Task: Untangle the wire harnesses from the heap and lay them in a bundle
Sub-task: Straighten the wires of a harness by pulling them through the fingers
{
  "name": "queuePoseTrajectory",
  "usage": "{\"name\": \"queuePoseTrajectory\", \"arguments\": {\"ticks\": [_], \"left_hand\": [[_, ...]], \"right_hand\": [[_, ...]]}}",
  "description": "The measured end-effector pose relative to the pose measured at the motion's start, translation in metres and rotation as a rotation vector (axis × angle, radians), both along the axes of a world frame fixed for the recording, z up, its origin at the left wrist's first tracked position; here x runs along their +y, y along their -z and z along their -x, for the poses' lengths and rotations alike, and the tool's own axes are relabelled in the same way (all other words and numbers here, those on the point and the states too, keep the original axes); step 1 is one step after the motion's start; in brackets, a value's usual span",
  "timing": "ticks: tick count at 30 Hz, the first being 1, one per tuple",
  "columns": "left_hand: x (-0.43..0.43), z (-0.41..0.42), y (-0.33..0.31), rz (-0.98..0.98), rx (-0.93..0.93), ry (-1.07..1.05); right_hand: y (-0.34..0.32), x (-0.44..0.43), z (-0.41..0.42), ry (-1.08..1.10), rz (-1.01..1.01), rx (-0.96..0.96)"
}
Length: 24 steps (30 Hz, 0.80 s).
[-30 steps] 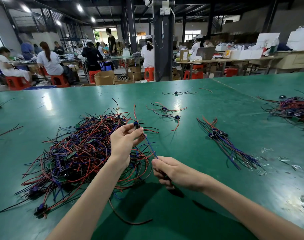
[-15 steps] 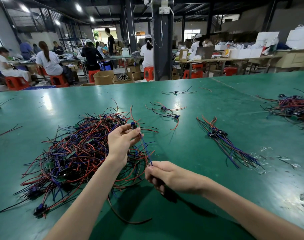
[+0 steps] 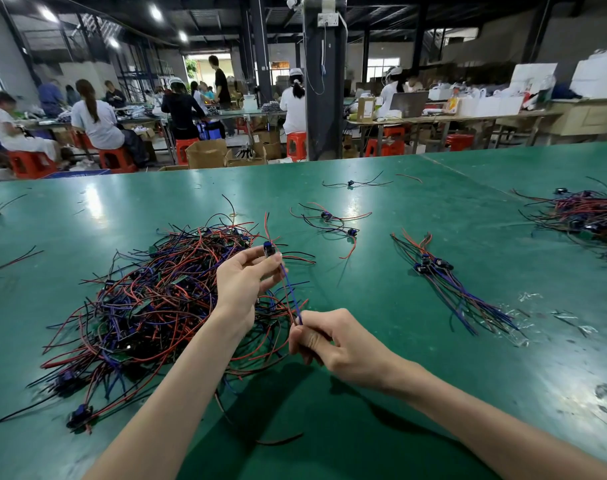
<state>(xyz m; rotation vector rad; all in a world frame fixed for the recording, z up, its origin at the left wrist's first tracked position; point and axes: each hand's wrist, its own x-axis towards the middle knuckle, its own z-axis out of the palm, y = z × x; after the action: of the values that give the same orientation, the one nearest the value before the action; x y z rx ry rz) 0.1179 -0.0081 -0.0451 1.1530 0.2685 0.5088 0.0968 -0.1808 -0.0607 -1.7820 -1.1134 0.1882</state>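
Head view: left hand (image 3: pixel 241 284) pinches a harness's connector (image 3: pixel 268 249) above the heap (image 3: pixel 149 306); right hand (image 3: pixel 333 339) grips its blue wire (image 3: pixel 290 291).

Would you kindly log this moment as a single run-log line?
left hand: pinches connector | right hand: grips wires of same harness | heap: tangled, at left | bundle: lies at right, untouched

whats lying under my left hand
The heap of wire harnesses, red, blue and black, lies below the left hand; the part behind the hand and forearm is covered.
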Motion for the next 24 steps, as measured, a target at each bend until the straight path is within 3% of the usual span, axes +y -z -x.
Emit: {"name": "queuePoseTrajectory", "arguments": {"ticks": [7, 13, 16, 24], "left_hand": [[0.001, 0.000, 0.001, 0.043, 0.032, 0.017], [-0.001, 0.002, -0.005, 0.077, 0.010, 0.015], [0.003, 0.003, -0.008, 0.111, -0.005, -0.022], [-0.005, 0.005, -0.012, 0.082, -0.061, -0.119]], "right_hand": [[0.002, 0.000, 0.001, 0.035, -0.038, -0.096], [0.005, 0.000, -0.005, 0.036, -0.072, -0.040], [0.004, 0.000, -0.006, 0.009, -0.020, 0.210], [-0.002, 0.001, -0.011, -0.057, -0.046, 1.123]]}}
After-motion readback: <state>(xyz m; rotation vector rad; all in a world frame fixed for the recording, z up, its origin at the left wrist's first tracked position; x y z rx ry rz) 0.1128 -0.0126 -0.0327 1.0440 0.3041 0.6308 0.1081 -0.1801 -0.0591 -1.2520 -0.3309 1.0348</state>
